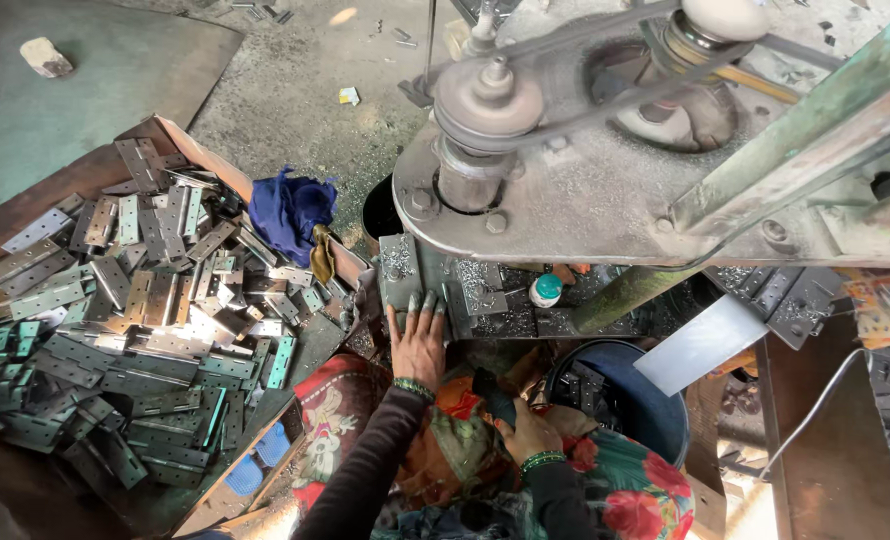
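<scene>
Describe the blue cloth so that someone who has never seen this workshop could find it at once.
Start at the big heap of flat metal hinge plates filling the wooden tray on the left. Follow the tray's far right edge toward the grey drilling machine. There a crumpled deep blue cloth is draped over the rim, with a small yellowish rag beside it; it is the only soft, blue thing among hard grey metal.

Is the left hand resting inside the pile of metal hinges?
No, the left hand lies flat on the machine's metal table, beside the hinge pile.
</scene>
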A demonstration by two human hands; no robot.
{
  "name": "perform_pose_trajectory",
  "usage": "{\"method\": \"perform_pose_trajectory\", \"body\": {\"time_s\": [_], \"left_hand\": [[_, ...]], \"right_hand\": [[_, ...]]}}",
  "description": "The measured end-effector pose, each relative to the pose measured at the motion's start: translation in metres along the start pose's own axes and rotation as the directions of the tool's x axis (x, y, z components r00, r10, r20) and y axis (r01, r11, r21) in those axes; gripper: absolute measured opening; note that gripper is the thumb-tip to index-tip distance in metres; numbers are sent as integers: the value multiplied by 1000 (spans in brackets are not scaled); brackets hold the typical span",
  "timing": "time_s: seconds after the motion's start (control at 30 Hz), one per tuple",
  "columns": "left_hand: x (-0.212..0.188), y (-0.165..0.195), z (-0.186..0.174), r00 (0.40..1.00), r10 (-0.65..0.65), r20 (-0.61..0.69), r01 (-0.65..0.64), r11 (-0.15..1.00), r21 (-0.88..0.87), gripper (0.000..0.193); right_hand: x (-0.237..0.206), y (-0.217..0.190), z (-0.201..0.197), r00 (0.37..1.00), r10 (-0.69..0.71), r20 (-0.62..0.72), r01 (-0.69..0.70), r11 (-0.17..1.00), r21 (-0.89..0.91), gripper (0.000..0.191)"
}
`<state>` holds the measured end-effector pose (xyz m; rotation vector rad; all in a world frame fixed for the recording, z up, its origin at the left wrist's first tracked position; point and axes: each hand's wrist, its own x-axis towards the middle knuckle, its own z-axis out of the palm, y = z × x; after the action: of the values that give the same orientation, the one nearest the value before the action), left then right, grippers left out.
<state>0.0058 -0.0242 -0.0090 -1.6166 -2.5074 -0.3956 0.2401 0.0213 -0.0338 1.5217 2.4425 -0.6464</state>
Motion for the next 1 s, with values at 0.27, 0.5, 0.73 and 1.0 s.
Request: {"method": "perform_pose_trajectory", "body": {"time_s": [0.27,0.5,0.73,1.0], "left_hand": [[8,10,-15,996,-81,-37,71,972,-225,75],[63,4,9,974,-225,-5,224,973,-61,47],[73,-2,7,976,-216,-36,213,974,-73,56],[41,-7,1,990,-134,-41,128,984,-124,50]], "right_hand": [[9,5,-1,994,17,104,-15,1000,-25,70],[12,-9,-27,987,77,143,-54,986,-156,63],[4,9,29,992,-92,-90,91,996,-22,73],[16,0,-6,975,81,208,-36,977,-211,75]]}}
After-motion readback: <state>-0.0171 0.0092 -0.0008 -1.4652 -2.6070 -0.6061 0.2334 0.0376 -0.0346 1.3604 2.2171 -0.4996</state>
